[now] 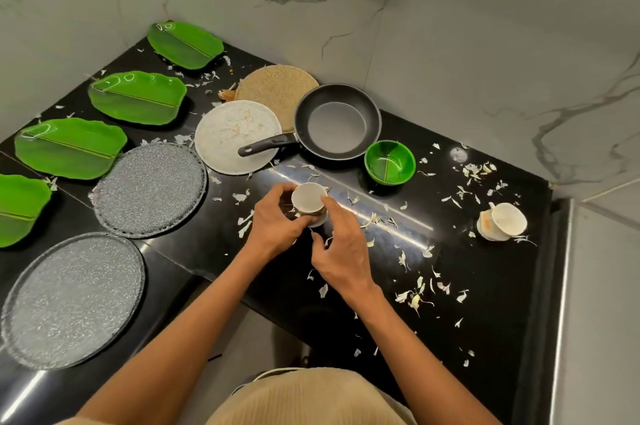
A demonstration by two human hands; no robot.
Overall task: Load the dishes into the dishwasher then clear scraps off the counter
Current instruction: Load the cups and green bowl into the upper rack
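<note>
Two hands on a short stack of small cups

Both hands meet mid-counter (450, 286): the left hand (277, 227) curls round the side of the small white cups (309, 198), the right hand (341, 251) pinches them from the other side with thumb and forefinger. They look light, rigid and glazed, so probably slick and breakable; I would judge a grip round the wall of the lowest cup safest, since nested ones may slide apart. Another cup stack (502, 221) sits well to the right among the scraps (419, 296)
</note>
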